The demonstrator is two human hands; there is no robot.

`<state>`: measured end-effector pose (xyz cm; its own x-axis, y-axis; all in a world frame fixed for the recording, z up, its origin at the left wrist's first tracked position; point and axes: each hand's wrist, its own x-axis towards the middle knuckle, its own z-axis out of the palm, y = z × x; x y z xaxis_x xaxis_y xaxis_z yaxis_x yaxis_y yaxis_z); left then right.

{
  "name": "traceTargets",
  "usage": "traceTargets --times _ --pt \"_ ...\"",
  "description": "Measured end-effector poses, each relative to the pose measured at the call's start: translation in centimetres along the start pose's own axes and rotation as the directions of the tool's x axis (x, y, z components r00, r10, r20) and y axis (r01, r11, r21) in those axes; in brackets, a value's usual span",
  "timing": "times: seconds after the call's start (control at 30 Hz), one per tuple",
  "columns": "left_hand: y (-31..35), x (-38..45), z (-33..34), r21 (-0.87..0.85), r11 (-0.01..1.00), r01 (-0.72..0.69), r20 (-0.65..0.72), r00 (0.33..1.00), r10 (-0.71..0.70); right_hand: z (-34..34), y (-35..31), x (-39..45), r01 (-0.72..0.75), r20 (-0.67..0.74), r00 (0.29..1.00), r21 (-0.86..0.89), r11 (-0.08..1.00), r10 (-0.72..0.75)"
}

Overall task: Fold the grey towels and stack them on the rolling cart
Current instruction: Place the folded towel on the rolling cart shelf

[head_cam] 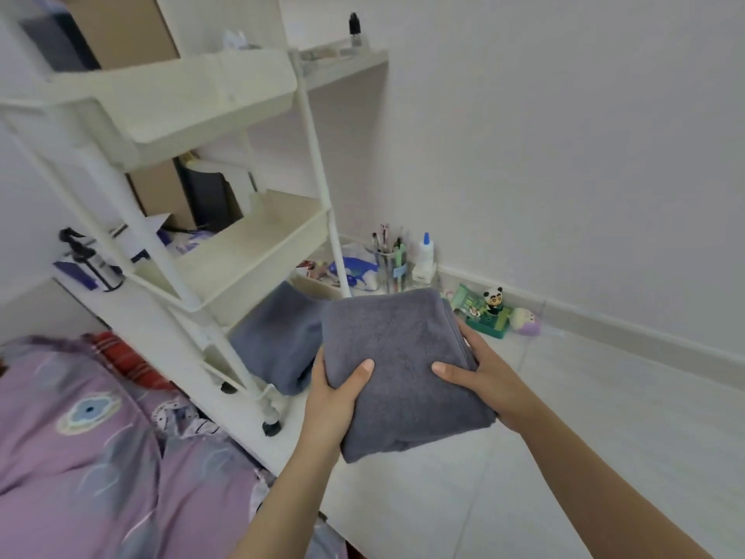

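We are gripping the folded towel [403, 369] with left hand [334, 393] and right hand [479, 377], thumbs on top; the cart's bottom tray [217, 365] is lying ahead-left.

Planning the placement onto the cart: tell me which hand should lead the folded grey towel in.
Left. The left hand grips the folded grey towel on the side facing the white rolling cart; the right hand holds the far side, away from it.
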<state>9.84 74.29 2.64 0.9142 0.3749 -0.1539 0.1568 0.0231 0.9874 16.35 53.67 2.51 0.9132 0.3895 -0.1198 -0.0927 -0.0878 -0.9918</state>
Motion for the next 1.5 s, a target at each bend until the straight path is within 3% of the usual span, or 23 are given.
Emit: traceTargets --times 0.23,0.53,0.7,0.83,1.07,1.3,1.4,1.5 --pt "6.1 1.0 -2.8 -0.018 0.992 -0.125 -0.042 0.991 0.124 1.6 -6.2 4.3 0.094 0.069 0.993 -0.019 0.995 -0.092" --pt "13.3 3.5 -4.1 0.096 0.957 -0.274 -0.122 0.951 0.285 2.0 -14.1 8.8 0.239 0.156 0.960 -0.017 0.971 -0.234" --pt "15.9 7.3 -6.5 -0.042 0.973 -0.225 -0.216 0.953 0.211 3.6 -16.7 12.3 0.207 0.215 0.953 0.051 0.977 -0.213" --pt "16.8 10.3 -8.1 -0.163 0.967 -0.195 -0.370 0.921 0.124 5.4 -18.3 15.3 0.154 0.229 0.956 0.140 0.978 -0.183" --pt "17.0 13.2 -7.7 -0.182 0.949 -0.258 -0.628 0.773 0.090 9.3 -19.5 20.2 0.381 0.253 0.909 -0.179 0.907 -0.332" --pt "17.6 16.3 -9.8 0.109 0.983 -0.151 -0.774 0.607 0.179 13.8 -19.9 25.3 0.505 0.308 0.853 -0.289 0.813 -0.421" --pt "16.1 17.0 -9.9 0.119 0.991 0.054 -0.763 0.643 0.057 14.9 -18.0 26.9 0.481 0.362 0.861 -0.351 0.803 -0.357" --pt "14.2 17.3 -9.8 0.088 0.973 0.213 -0.752 0.655 -0.075 15.4 -16.2 27.9 0.488 0.415 0.860 -0.499 0.717 -0.296"
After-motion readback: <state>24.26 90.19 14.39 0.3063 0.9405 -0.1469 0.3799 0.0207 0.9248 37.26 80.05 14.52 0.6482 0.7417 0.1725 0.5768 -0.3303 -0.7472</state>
